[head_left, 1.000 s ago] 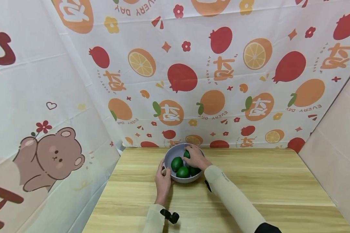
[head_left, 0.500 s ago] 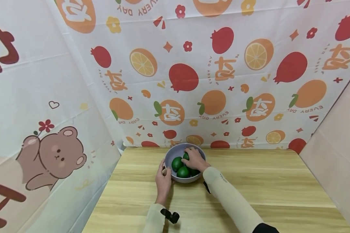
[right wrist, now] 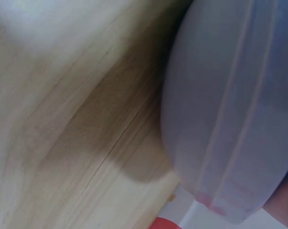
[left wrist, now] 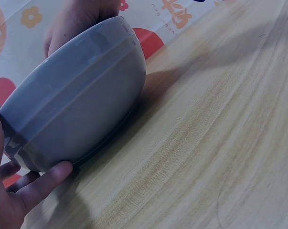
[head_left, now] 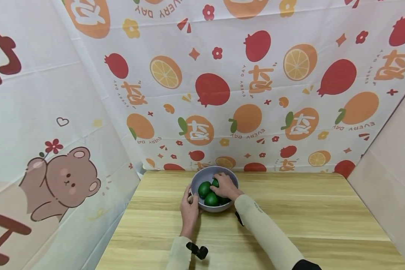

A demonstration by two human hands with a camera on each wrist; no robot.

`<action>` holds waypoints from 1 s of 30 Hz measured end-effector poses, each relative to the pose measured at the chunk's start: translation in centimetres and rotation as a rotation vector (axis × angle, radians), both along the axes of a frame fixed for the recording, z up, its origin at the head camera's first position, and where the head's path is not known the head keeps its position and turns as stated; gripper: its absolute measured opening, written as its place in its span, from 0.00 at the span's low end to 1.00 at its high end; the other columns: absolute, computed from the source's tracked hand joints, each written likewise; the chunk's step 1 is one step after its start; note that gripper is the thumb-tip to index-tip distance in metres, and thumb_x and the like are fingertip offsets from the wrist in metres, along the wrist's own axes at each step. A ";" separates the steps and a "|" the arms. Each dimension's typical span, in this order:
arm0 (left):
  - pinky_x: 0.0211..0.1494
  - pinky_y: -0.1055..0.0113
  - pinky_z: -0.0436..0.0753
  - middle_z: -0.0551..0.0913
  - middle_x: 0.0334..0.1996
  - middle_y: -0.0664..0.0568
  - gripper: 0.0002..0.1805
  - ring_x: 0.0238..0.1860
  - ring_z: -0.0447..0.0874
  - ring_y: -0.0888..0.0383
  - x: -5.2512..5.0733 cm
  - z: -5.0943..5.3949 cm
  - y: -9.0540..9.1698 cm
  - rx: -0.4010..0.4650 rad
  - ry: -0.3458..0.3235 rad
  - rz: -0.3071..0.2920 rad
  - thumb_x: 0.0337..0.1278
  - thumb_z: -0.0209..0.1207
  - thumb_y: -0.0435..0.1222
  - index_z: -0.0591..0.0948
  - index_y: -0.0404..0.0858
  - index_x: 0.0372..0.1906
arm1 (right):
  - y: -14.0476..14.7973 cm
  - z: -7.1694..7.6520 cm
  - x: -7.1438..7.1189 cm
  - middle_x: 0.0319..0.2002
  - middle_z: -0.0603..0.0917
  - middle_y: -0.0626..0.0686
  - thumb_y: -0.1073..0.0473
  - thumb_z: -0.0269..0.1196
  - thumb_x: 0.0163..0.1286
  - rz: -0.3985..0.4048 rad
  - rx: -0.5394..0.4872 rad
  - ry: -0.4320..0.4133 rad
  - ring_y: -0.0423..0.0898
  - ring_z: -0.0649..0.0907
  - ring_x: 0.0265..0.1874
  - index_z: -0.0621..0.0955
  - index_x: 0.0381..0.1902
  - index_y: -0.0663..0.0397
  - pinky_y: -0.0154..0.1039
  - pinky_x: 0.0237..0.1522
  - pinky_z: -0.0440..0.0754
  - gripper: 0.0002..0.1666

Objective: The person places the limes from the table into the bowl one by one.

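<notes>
A grey-purple bowl stands on the wooden table near its back edge, with several glossy dark green oval fruits in it. One green fruit lies at the left, another green fruit at the front. My left hand grips the bowl's left side, thumb at the rim and fingers low on the outer wall, as the left wrist view shows. My right hand reaches inside over the right side, its fingers curled over a back green fruit, which it partly hides. In the right wrist view the bowl's outer wall covers most of that hand.
The wooden table spreads to both sides of the bowl and towards me. A fruit-print cloth hangs right behind the table's back edge. A bear-print cloth hangs at the left, a pale wall at the right.
My right hand has shifted very slightly left over the back fruit, its fingers curling further over it. The left hand and the bowl stay put; the head view has moved a little.
</notes>
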State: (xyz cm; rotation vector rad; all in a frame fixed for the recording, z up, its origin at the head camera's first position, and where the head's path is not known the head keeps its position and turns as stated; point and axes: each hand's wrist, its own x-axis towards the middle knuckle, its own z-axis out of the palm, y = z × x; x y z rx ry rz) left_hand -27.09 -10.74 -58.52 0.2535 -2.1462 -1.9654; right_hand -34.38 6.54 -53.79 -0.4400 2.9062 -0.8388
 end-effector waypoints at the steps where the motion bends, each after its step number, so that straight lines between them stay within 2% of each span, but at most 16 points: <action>1: 0.27 0.52 0.87 0.78 0.60 0.35 0.29 0.27 0.81 0.56 0.0 0.0 0.0 0.007 -0.001 -0.001 0.73 0.51 0.36 0.68 0.53 0.76 | 0.1 0.0 0.0 0.69 0.72 0.65 0.47 0.62 0.74 0.001 0.003 -0.003 0.63 0.73 0.67 0.76 0.67 0.55 0.57 0.68 0.75 0.30; 6: 0.27 0.50 0.87 0.77 0.63 0.33 0.29 0.31 0.84 0.52 0.0 0.1 0.1 0.031 -0.002 -0.007 0.73 0.52 0.37 0.68 0.53 0.76 | 0.3 -0.1 0.1 0.69 0.72 0.64 0.48 0.62 0.74 -0.003 0.008 -0.014 0.63 0.72 0.68 0.76 0.67 0.55 0.58 0.69 0.74 0.29; 12: 0.23 0.55 0.86 0.79 0.62 0.35 0.28 0.25 0.82 0.59 0.1 -0.1 0.0 0.012 0.017 -0.009 0.74 0.52 0.38 0.69 0.53 0.75 | 0.5 -0.2 0.1 0.67 0.75 0.63 0.52 0.61 0.74 0.007 0.021 -0.022 0.61 0.73 0.66 0.77 0.66 0.56 0.57 0.69 0.74 0.26; 19: 0.25 0.55 0.87 0.78 0.62 0.36 0.28 0.29 0.83 0.58 0.1 -0.1 0.0 0.007 0.007 0.002 0.73 0.52 0.39 0.69 0.55 0.75 | 0.6 0.0 0.2 0.67 0.76 0.62 0.51 0.61 0.73 0.007 0.038 -0.019 0.61 0.73 0.66 0.77 0.66 0.55 0.58 0.69 0.73 0.27; 24: 0.24 0.57 0.86 0.79 0.62 0.36 0.28 0.26 0.81 0.59 -0.1 -0.1 -0.1 -0.003 0.009 -0.009 0.73 0.51 0.39 0.68 0.54 0.76 | 0.6 0.2 0.3 0.68 0.75 0.61 0.49 0.60 0.74 -0.006 0.047 -0.017 0.61 0.73 0.67 0.76 0.68 0.54 0.58 0.70 0.72 0.28; 26: 0.25 0.59 0.86 0.79 0.61 0.36 0.28 0.28 0.82 0.58 -0.1 -0.1 -0.2 -0.026 0.000 0.007 0.73 0.51 0.39 0.69 0.54 0.75 | 0.6 0.3 0.3 0.68 0.75 0.61 0.49 0.60 0.74 0.001 0.050 -0.020 0.61 0.72 0.68 0.76 0.68 0.54 0.58 0.71 0.72 0.29; 30: 0.32 0.65 0.84 0.80 0.59 0.37 0.28 0.40 0.84 0.53 -0.2 0.3 -0.2 -0.150 -0.013 0.043 0.72 0.52 0.37 0.70 0.52 0.74 | 0.8 0.9 0.1 0.68 0.75 0.61 0.50 0.61 0.73 0.013 0.049 0.014 0.60 0.72 0.70 0.75 0.68 0.55 0.58 0.73 0.69 0.29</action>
